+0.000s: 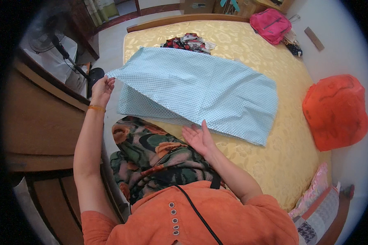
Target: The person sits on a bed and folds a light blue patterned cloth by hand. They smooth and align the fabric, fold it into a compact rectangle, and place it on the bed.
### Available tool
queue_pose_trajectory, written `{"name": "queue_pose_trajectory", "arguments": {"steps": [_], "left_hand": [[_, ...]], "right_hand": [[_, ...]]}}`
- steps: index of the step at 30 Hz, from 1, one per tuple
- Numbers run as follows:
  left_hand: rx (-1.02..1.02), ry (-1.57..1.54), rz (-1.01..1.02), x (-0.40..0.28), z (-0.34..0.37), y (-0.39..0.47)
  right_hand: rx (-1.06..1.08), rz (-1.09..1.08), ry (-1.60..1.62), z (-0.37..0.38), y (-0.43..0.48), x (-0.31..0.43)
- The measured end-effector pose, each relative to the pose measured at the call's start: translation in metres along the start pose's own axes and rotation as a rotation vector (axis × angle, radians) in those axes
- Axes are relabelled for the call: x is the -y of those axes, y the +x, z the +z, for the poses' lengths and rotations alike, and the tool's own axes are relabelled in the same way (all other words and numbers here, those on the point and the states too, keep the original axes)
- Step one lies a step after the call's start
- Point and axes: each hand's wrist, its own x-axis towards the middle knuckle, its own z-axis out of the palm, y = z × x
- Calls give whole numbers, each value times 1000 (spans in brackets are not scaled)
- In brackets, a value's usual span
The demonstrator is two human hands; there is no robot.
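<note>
A light blue dotted cloth [184,79], folded in layers, lies spread across the bed before me. My left hand [102,88] pinches its left corner and holds it lifted past the bed's left side, so the upper layer stands apart from the lower layer [141,105]. By the cloth's near edge is my right hand [199,136], palm turned up and fingers apart. Its fingertips are close to the fold or just beneath it; whether they touch cannot be made out. Nothing is gripped in that hand.
The bed's yellow patterned mattress [251,165] bears a bunched floral cloth [188,43] and a pink backpack [271,26]. An orange bundle [335,113] sits at the right by the wall. Pillows [316,211] lie at lower right. A standing fan [69,58] and wooden cabinet [46,122] flank the left.
</note>
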Motion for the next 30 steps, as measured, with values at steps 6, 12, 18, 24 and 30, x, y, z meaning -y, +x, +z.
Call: {"name": "queue_pose_trajectory", "arguments": {"steps": [6, 12, 18, 24, 30], "left_hand": [[-43, -63, -38, 0, -2, 7], [-57, -52, -67, 12, -15, 14], [-127, -19, -117, 27, -28, 30], [-86, -150, -93, 43, -30, 21], [-81, -281, -229, 71, -51, 21]], "right_hand": [[-7, -365, 293, -13, 38, 58], [-209, -765, 264, -101, -15, 186], [-348, -924, 177, -145, -71, 266], [-294, -858, 117, -152, -84, 303], [-431, -771, 49, -147, -71, 283]]}}
